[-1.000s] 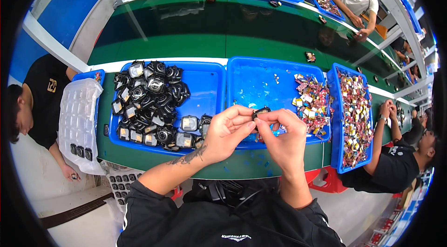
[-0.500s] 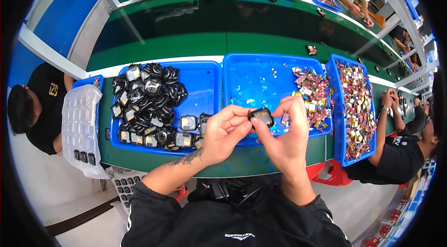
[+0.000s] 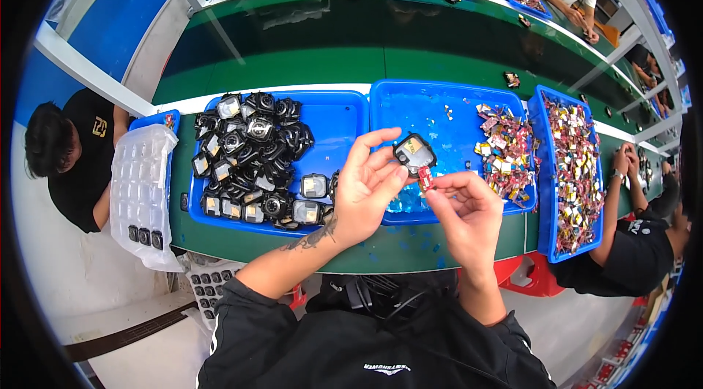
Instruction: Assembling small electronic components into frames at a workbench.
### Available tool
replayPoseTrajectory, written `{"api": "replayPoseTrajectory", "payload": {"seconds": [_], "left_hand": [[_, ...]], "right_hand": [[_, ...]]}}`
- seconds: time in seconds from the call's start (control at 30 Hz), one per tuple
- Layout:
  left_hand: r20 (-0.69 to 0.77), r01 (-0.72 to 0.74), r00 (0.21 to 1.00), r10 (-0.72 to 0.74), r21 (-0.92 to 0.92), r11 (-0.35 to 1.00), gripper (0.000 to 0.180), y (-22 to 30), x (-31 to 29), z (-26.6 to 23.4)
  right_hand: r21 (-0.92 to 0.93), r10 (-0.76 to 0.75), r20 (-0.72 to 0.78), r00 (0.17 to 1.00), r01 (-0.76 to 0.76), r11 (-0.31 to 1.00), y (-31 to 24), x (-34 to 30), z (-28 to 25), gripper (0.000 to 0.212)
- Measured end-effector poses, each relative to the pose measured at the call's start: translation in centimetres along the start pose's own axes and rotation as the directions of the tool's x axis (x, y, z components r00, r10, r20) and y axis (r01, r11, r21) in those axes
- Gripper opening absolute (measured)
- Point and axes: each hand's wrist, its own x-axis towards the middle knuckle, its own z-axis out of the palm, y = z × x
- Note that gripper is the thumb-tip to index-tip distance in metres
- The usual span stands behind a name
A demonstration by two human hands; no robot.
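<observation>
Above the front edge of the middle blue tray, my left hand [image 3: 366, 187] holds a black watch case [image 3: 413, 154] between thumb and fingers, its glassy flat side with a pale label turned up. Right beside its lower edge, my right hand [image 3: 469, 217] pinches a small red part [image 3: 425, 179] between thumb and fingertips. Whether that part is joined to the case I cannot tell. Many similar cases [image 3: 249, 147] are heaped in the blue tray [image 3: 333, 114] to the left. Small pink, yellow and white parts [image 3: 505, 147] lie piled at the right of the middle blue tray [image 3: 392, 96].
A narrower blue tray [image 3: 545, 242] full of small parts stands at the right. A clear blister tray [image 3: 139, 184] with a few black pieces is at the left. Co-workers sit on both sides and across the green conveyor belt [image 3: 293, 45], where scattered parts [image 3: 512, 79] lie.
The watch case has moved up and been tilted flat side up in my left hand. My right hand has drawn down from the case and now shows the red part in its pinch.
</observation>
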Motion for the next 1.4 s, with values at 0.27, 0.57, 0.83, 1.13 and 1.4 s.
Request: {"api": "replayPoseTrajectory", "payload": {"seconds": [0.27, 0.57, 0.83, 1.13, 1.4], "left_hand": [[0.375, -0.436, 0.899, 0.227, 0.715, 0.546, 0.033, 0.5, -0.1, -1.0], [0.432, -0.541, 0.831, 0.349, 0.775, 0.327, 0.027, 0.2, 0.0, -1.3], [0.155, 0.391, 0.873, -0.462, 0.345, 0.853, 0.012, 0.7, 0.4, -2.0], [0.120, 0.171, 0.967, -0.224, 0.345, 0.923, 0.035, -0.8, -0.2, -1.5], [0.112, 0.103, 0.979, -0.169, 0.444, 0.890, 0.032, -0.9, -0.5, -1.3]], "right_hand": [[0.180, 0.134, 0.072, 0.988, -0.145, 0.973, -0.3, 0.5, -1.2, 0.013], [0.096, 0.136, 0.056, 0.989, -0.141, 0.985, 0.2, 0.4, -0.8, 0.011], [0.110, 0.052, 0.148, 0.988, -0.068, 0.992, 0.9, 0.8, -1.8, 0.013], [0.059, -0.015, -0.093, 0.996, 0.020, 0.998, 1.8, 0.4, 0.0, 0.028], [-0.229, -0.206, -0.178, 0.962, 0.163, 0.960, 3.2, 0.4, 0.6, 0.027]]}}
